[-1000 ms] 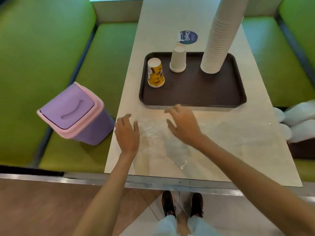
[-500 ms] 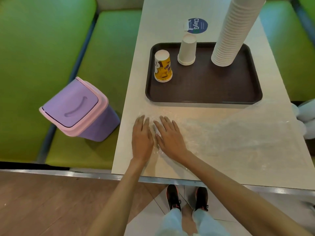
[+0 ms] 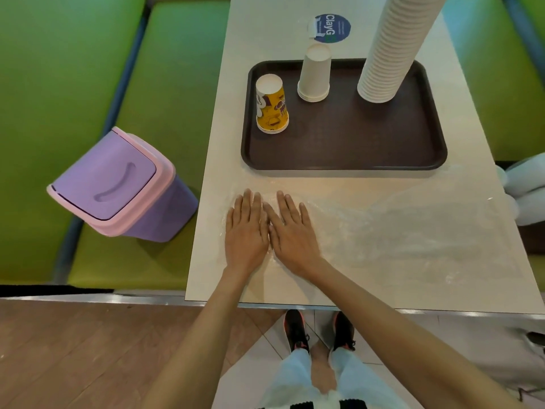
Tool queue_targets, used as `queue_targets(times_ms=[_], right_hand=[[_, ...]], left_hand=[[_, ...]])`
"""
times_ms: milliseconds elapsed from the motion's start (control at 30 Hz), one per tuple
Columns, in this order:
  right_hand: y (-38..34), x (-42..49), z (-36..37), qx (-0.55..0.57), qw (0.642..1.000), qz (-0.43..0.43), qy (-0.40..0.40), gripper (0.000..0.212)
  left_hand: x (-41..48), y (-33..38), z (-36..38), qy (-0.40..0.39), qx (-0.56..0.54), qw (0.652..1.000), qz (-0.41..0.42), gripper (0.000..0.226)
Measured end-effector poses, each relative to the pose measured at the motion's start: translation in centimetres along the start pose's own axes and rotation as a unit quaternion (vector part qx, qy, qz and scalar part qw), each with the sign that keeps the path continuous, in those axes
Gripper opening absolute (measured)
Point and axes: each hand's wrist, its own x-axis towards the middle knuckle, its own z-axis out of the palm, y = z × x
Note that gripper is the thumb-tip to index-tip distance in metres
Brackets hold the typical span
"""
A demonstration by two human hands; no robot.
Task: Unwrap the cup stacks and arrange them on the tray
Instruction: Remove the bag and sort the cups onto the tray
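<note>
A dark brown tray [image 3: 348, 149] lies on the pale table. On it stand a tall stack of white cups [image 3: 392, 51] at the back right, a short white cup stack [image 3: 314, 75] and a short yellow printed cup stack [image 3: 271, 106] at the left, all upside down. A clear plastic wrap [image 3: 413, 231] is spread flat on the table in front of the tray. My left hand [image 3: 246, 228] and my right hand [image 3: 290, 230] lie flat side by side on the wrap's left end, fingers straight, pressing it down.
A purple bin with a pink rim [image 3: 118, 184] sits on the green bench [image 3: 73, 84] left of the table. More wrapped white cup stacks [image 3: 528, 187] lie at the right edge. A round blue sticker [image 3: 333, 28] is behind the tray.
Both hands came together from apart and flattened onto the wrap's left end. The wrap now lies smoother and spread toward the right.
</note>
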Motion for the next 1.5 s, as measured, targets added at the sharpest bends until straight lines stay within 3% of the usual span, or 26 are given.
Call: queue_targets(times_ms=[333,567,633,733,800,867,1000,1100,1167,1233,1300,1367,1433,1500], right_hand=[[4.8,-2.4,-1.4,-0.015,1.0,0.01,0.0,0.065],[6.9,-4.0,-2.5,-0.062,0.998,0.025,-0.009,0.069],[6.8,-4.0,-2.3,-0.063,0.998,0.03,-0.01,0.07],[6.6,-3.8,-2.2,-0.068,0.997,0.037,0.004,0.07],[6.6,-3.8,-2.3,-0.1,0.995,0.027,-0.015,0.074],[6.6,-3.8,-2.6,-0.133,0.99,0.01,-0.037,0.072],[8.2,-4.4,-3.6,-0.156,0.987,-0.014,-0.035,0.074],[9.7,-5.2,-5.1,-0.18,0.983,-0.039,-0.019,0.059],[10.7,-5.8,-6.3,-0.176,0.98,-0.077,0.043,0.046],[11.7,-6.2,-8.3,-0.13,0.972,-0.08,0.18,0.04],[13.5,-6.5,-10.7,-0.043,0.952,-0.034,0.302,0.039],[15.4,-7.0,-13.4,0.038,0.926,0.048,0.371,0.039],[17.5,-7.5,-15.5,0.09,0.902,0.164,0.389,0.039],[19.2,-8.2,-16.7,0.113,0.892,0.278,0.339,0.046]], left_hand=[[0.1,0.2,-0.3,-0.031,0.046,0.998,-0.026,0.082],[0.0,0.7,-0.8,-0.056,0.045,0.996,-0.046,0.078],[-0.1,2.4,-1.2,-0.023,0.034,0.997,-0.066,0.074],[-0.7,7.8,-1.2,0.057,-0.155,0.986,-0.01,0.051],[-1.5,10.8,-0.6,0.048,-0.3,0.953,0.001,0.042],[-2.0,11.8,0.4,0.043,-0.339,0.94,-0.011,0.042],[-1.5,11.1,2.2,0.045,-0.199,0.979,0.027,0.051],[-1.3,10.9,2.6,0.028,-0.137,0.99,0.035,0.049],[-1.4,11.1,2.7,0.021,-0.11,0.993,0.036,0.048],[-1.5,11.2,2.7,0.018,-0.089,0.995,0.031,0.05],[-1.3,11.4,2.8,0.026,-0.07,0.997,0.022,0.047],[-1.2,11.9,2.8,0.035,-0.07,0.997,0.014,0.048],[-1.3,12.7,2.7,0.038,-0.088,0.995,0.021,0.048],[-1.3,13.7,2.5,0.042,-0.118,0.991,0.035,0.047]])
